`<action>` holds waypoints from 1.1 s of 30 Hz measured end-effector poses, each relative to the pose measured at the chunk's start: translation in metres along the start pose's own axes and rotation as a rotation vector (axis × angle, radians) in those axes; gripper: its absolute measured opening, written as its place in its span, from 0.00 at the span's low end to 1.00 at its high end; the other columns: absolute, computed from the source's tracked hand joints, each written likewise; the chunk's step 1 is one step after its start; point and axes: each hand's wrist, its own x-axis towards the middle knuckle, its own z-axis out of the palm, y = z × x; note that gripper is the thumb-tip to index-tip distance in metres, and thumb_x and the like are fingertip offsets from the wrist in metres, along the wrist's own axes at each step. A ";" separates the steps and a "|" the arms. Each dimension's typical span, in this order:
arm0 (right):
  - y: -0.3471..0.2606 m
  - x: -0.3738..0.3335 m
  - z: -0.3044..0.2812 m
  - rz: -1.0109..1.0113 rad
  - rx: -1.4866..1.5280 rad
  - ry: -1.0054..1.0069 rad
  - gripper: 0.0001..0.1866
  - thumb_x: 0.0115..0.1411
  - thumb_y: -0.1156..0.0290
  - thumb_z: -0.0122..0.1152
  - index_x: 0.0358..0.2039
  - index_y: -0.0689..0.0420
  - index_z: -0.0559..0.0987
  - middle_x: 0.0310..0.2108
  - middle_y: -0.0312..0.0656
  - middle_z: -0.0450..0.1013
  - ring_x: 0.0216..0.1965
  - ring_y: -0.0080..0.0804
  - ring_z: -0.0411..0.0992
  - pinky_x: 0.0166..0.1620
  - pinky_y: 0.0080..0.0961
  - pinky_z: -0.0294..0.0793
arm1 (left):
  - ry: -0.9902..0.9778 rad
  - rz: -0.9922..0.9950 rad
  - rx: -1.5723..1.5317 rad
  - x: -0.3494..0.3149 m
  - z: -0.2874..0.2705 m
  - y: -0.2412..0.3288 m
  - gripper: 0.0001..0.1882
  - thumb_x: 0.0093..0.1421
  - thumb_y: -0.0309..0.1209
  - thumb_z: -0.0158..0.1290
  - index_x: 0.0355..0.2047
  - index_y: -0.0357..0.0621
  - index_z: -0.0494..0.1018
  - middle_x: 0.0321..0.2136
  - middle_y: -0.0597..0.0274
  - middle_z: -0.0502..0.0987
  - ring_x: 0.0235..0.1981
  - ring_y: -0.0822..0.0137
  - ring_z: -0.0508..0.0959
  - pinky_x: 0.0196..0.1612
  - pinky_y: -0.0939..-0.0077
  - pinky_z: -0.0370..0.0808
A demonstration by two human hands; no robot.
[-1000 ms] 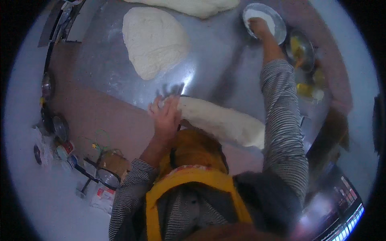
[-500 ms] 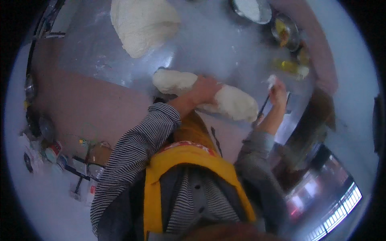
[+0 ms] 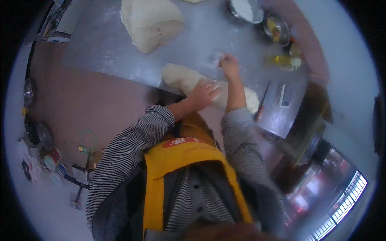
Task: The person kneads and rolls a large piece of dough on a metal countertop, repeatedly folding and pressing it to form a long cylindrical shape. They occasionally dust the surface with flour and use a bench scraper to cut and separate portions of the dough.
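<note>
A long thick roll of pale dough [image 3: 181, 76] lies along the near edge of the metal table. On the middle of it rests my left hand [image 3: 203, 94], fingers extended over its upper side and touching it. My right hand [image 3: 229, 66] is held just beyond the roll, its fingers closed and somewhat blurred. A white powdery smear, like flour [image 3: 217, 59], shows at its fingertips. Part of the roll is hidden behind my right forearm. Farther off on the table sits a large mound of dough [image 3: 152, 24].
At the far right stand a metal bowl of white powder [image 3: 246, 10], a metal bowl with yellow contents [image 3: 276, 29] and a bottle of yellow liquid [image 3: 283, 61]. A dark-edged metal surface [image 3: 281, 112] lies right of the roll. Bowls and other items [image 3: 45, 136] line the left wall.
My right hand has swung left from beyond the roll's right end to behind its middle, with white powder at its fingers. My left hand remains on the dough, its fingers now more raised.
</note>
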 end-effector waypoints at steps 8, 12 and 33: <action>0.033 0.023 -0.027 -0.264 -0.452 -0.088 0.14 0.60 0.71 0.52 0.42 0.63 0.79 0.27 0.45 0.78 0.28 0.29 0.76 0.35 0.28 0.75 | 0.082 -0.004 0.158 -0.008 -0.008 0.016 0.28 0.57 0.38 0.52 0.59 0.50 0.68 0.56 0.45 0.68 0.59 0.44 0.65 0.61 0.38 0.57; 0.123 0.013 -0.116 -0.005 -0.391 -0.157 0.13 0.60 0.71 0.53 0.41 0.63 0.80 0.26 0.41 0.79 0.25 0.28 0.76 0.32 0.26 0.74 | 0.088 0.008 0.131 -0.012 -0.014 0.014 0.25 0.55 0.33 0.52 0.55 0.45 0.70 0.55 0.38 0.67 0.59 0.39 0.65 0.62 0.37 0.57; 0.172 -0.123 -0.030 -0.443 -0.865 0.305 0.33 0.57 0.68 0.56 0.64 0.57 0.63 0.66 0.50 0.56 0.67 0.52 0.54 0.68 0.55 0.48 | -0.091 0.151 0.162 -0.012 0.003 -0.040 0.28 0.61 0.46 0.50 0.60 0.51 0.65 0.61 0.49 0.63 0.62 0.47 0.63 0.63 0.44 0.57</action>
